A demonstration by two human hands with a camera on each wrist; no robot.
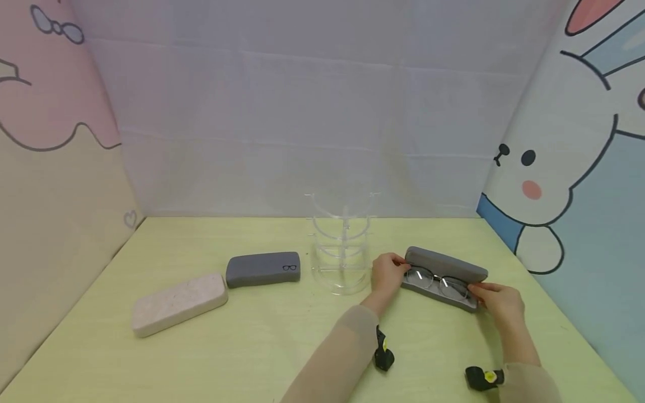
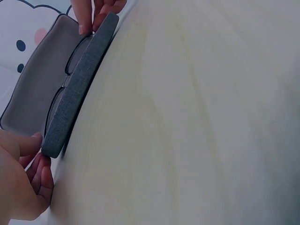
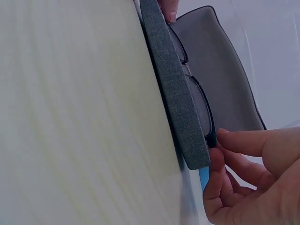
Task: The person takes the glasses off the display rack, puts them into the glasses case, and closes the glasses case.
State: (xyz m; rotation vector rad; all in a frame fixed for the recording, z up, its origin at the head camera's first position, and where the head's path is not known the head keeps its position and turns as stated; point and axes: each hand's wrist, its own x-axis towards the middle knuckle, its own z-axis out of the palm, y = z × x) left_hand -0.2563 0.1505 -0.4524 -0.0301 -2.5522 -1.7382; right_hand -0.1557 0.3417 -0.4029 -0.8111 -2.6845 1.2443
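A pair of eyeglasses (image 1: pixel 437 278) with dark upper rims lies in a grey glasses case (image 1: pixel 448 264) at the right of the table, the case's lid tilted back. At the left end of the glasses, my left hand (image 1: pixel 387 277) pinches the frame's corner with the thumb and fingertips. My right hand (image 1: pixel 504 305) pinches the opposite corner. In the right wrist view, thumb and index finger meet on the dark hinge of the eyeglasses (image 3: pixel 205 96). The temples are hidden behind the case's front wall (image 2: pixel 79 93) in the left wrist view.
Left of the hands stands a clear tiered display stand (image 1: pixel 342 268). A closed dark grey glasses case (image 1: pixel 262 270) and a pale speckled case (image 1: pixel 178 304) lie further left. Pale cloth (image 1: pixel 302 112) hangs behind the table, with printed panels at both sides.
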